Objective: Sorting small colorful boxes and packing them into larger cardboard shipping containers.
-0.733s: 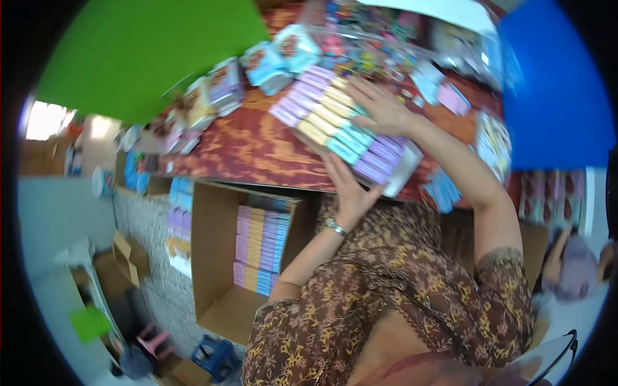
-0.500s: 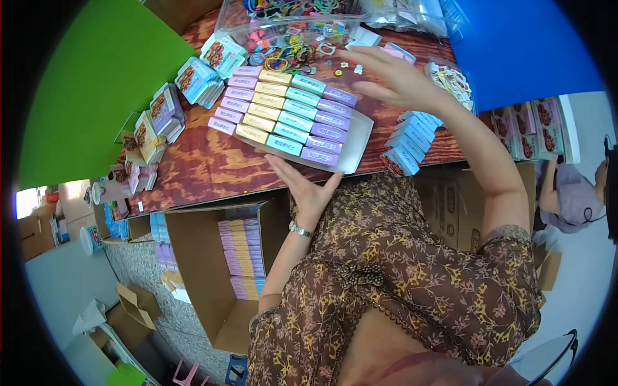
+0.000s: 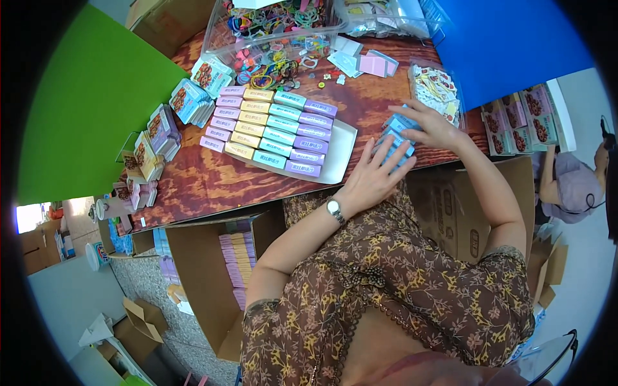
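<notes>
While our two hands meet at the near edge of the table [image 3: 193, 180], we see that they are busy with a little pile of light blue boxes [image 3: 393, 138]. Those boxes are small, flat and long, pale blue with a lighter strip on top, and they lie stacked and a bit fanned out, just right of the white tray [image 3: 341, 151]. We cannot count them well, because our hands hide part of the pile. Our left hand [image 3: 373, 177] lies flat with straight, spread fingers, its tips pressing on the near side of the pile, so it is open and grips nothing. A silver watch [image 3: 333, 209] sits on that wrist. Our right hand [image 3: 428, 125] curls over the far side of the pile, with fingers bent around the top boxes and holding them. On the white tray we count four rows of small boxes: five pink, five yellow, five teal and five purple, all lying side by side. Behind the tray stands one clear bin [image 3: 277, 26] full of bright hair bands. Left of the tray lie a few stacks of picture packs [image 3: 193, 96]. Below the tray, under the table edge, one brown carton [image 3: 212, 283] stands open with pink, yellow and purple boxes packed inside.
</notes>
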The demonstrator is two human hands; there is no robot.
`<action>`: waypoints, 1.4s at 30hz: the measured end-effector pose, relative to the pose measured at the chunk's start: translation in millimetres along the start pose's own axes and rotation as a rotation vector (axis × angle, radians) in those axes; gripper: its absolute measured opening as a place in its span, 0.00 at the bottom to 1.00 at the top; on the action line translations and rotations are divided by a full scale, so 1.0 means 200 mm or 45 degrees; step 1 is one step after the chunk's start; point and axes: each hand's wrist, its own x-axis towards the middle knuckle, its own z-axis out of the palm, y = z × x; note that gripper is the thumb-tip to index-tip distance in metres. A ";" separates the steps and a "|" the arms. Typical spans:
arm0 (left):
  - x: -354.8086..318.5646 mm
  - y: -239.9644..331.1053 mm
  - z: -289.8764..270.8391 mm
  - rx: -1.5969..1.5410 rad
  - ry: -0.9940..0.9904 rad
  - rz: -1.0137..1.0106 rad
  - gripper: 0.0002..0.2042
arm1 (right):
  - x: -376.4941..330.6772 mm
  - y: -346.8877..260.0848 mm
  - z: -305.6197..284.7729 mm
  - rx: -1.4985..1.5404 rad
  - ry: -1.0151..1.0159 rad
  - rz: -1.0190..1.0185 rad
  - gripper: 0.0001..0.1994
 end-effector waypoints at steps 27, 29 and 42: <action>0.08 -0.04 0.25 0.454 0.149 -0.103 0.27 | 0.35 0.10 0.05 -0.442 0.294 -0.181 0.31; 0.07 -0.03 0.24 0.452 0.142 -0.116 0.27 | 0.34 0.10 0.09 -0.451 0.192 -0.081 0.34; 0.01 -0.01 0.01 0.137 0.149 -0.187 0.33 | 0.37 0.01 0.01 -0.111 0.403 -0.005 0.47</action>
